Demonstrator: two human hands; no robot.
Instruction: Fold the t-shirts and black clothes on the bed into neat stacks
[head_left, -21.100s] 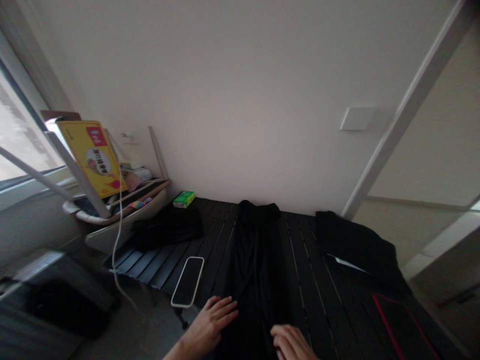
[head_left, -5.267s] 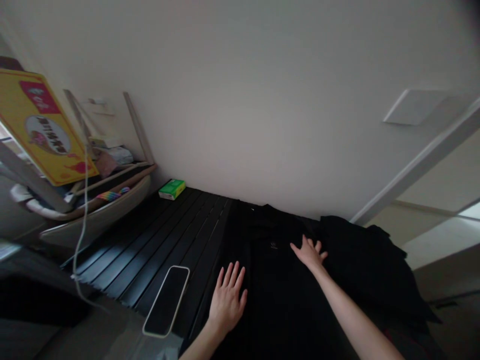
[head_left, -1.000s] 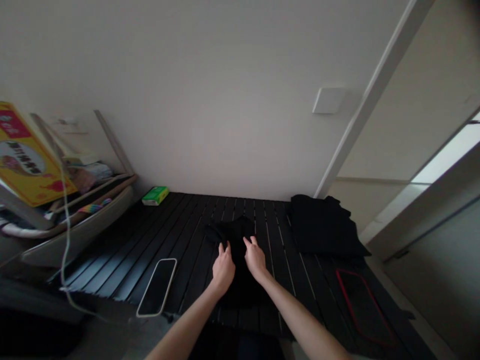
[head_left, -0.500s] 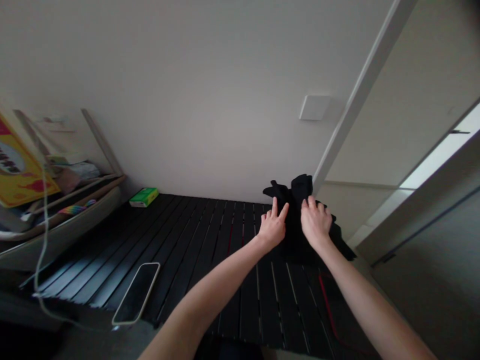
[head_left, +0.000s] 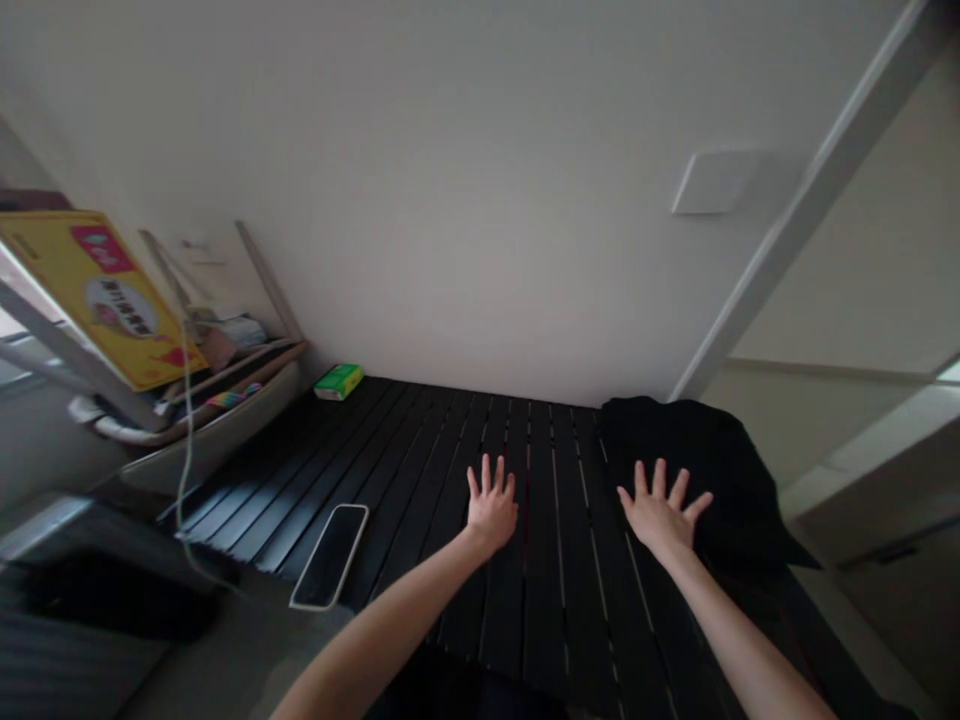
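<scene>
- Over the middle of the black slatted surface, the left hand spreads its fingers, released; whether it touches the slats I cannot tell.
- To its right, the right hand is likewise splayed and released, overlapping the near left part of the black clothing in view; contact is unclear.
- That clothing lies heaped at the surface's right end, by the wall.
- Left of the left hand, a pale-rimmed phone lies near the front edge.
- At the back left corner sits a green box.
- Farther left, a white cord hangs beside a yellow box.
</scene>
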